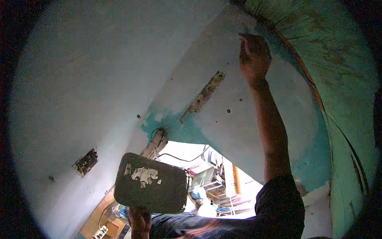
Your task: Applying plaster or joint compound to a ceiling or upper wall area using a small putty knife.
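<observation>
My left hand [139, 220] grips the lower edge of a dark rectangular board [159, 197] with rounded corners. A ragged patch of white paste [145, 175] sticks to the board's face. My right hand [254, 53] is raised high, its arm stretched up in front of the wall. Its fingers are curled; what they hold, if anything, is too dark to make out. Around that hand the wall [274, 95] is pale, with turquoise paint showing along its edges.
A rough slot [203, 97] is cut into the wall, with small dark holes beside it. At the left is an open wall box [85, 162]. A green sheet surface [338, 71] curves along the right. Below, a bright opening shows a rack [215, 189] and clutter; a cable [183, 159] crosses it.
</observation>
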The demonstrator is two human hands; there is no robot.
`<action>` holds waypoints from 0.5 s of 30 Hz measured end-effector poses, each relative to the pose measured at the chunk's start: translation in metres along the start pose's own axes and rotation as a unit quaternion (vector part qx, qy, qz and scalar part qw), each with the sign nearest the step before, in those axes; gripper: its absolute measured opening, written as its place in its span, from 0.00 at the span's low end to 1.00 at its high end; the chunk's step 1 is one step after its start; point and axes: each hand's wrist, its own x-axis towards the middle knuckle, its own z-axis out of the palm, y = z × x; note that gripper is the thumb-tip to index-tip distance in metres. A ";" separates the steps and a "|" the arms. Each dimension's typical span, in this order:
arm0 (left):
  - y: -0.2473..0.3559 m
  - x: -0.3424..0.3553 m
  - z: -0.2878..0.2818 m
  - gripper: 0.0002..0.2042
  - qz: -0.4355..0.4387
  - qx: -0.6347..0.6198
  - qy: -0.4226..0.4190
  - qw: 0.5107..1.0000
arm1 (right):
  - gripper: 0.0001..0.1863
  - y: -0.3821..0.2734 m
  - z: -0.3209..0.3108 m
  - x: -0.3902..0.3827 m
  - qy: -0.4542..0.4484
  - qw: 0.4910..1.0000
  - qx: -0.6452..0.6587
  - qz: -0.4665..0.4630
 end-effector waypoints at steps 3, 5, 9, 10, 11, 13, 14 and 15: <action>-0.008 0.011 -0.018 0.25 -0.007 -0.030 -0.052 0.998 | 0.15 -0.030 0.014 -0.031 -0.109 0.993 -0.022 0.033; -0.007 0.008 -0.014 0.24 -0.011 -0.098 -0.091 0.991 | 0.13 -0.081 0.033 -0.071 -0.250 0.964 -0.046 0.075; 0.003 -0.005 0.006 0.23 0.073 0.109 -0.061 0.989 | 0.14 -0.200 0.039 -0.119 -0.419 0.741 0.378 0.365; 0.003 -0.008 0.012 0.23 0.079 0.147 -0.069 0.984 | 0.13 -0.215 0.048 -0.156 -0.399 0.869 0.246 0.158; 0.000 -0.009 0.017 0.23 0.077 0.148 -0.073 0.983 | 0.12 -0.220 0.064 -0.195 -0.304 0.911 0.278 0.038; 0.000 -0.019 0.017 0.24 0.039 -0.097 -0.063 0.993 | 0.11 -0.254 0.072 -0.211 -0.374 0.868 0.319 0.072; -0.001 -0.022 0.022 0.24 0.043 -0.096 -0.059 0.993 | 0.11 -0.253 0.077 -0.216 -0.372 0.867 0.324 0.072; 0.001 -0.025 0.031 0.23 0.054 -0.108 -0.047 0.992 | 0.11 -0.252 0.080 -0.213 -0.358 0.872 0.329 0.063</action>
